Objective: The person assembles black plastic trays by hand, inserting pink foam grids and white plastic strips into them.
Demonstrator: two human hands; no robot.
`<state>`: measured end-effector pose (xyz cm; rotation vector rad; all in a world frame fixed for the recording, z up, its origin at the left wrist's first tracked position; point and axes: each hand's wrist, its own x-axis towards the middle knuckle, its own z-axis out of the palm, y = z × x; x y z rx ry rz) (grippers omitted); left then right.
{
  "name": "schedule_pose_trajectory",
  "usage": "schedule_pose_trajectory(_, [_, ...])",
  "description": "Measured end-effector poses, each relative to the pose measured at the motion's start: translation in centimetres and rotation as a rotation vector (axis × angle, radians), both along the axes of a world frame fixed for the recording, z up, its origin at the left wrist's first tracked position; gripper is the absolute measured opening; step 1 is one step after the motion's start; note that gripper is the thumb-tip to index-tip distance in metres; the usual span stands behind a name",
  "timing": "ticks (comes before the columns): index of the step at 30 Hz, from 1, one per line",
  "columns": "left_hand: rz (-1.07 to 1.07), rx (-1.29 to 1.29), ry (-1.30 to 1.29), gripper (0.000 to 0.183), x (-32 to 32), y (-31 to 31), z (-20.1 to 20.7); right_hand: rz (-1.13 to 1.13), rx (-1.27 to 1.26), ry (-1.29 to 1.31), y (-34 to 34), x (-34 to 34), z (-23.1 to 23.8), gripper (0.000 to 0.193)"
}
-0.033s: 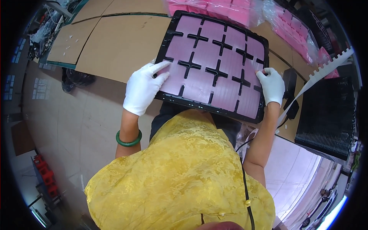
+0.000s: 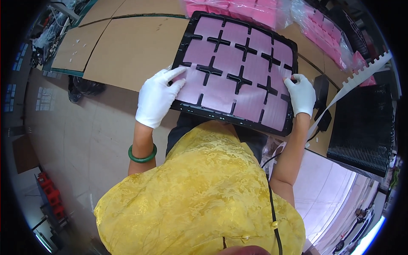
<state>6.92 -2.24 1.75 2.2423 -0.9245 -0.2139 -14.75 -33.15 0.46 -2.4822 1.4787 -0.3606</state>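
A black plastic tray with raised cross-shaped dividers is tilted in front of me, its near edge over my lap. Flat mauve pieces fill its compartments. My left hand, in a white glove, grips the tray's left rim, with thumb and forefinger over the upper face. On the opposite rim, my right hand, also gloved, has its thumb on top and its other fingers curled at the edge. Whatever lies under the tray is hidden.
A cardboard-covered table extends behind the tray. Pink pieces in clear plastic lie along its far side. A stack of black trays stands at right, near a white toothed strip. A black cable hangs down my front.
My left hand and the tray's left side have shifted very slightly left. The right hand keeps its place on the rim.
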Motion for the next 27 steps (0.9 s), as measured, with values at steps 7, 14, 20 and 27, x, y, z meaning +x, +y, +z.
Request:
schedule_pose_trajectory(7, [0.055,-0.005,-0.296,0.032,-0.7,-0.4,0.6,0.042,-0.138,-0.124,2.8,-0.3,0.3,0.032])
schedule_pose_trajectory(14, [-0.365,-0.118,-0.477,0.029,0.1,-6.0,0.4,0.415,-0.336,-0.207,4.5,0.2,-0.4,0.020])
schedule_pose_trajectory(20, [-0.575,0.045,-0.754,0.026,3.5,-14.1,-1.9,0.610,-0.494,-0.042,2.9,4.8,0.9,0.038])
schedule_pose_trajectory(27, [-0.565,0.293,-0.783,0.029,5.7,-16.5,-2.0,0.729,-0.460,-0.029,-0.9,8.2,-1.0,0.037])
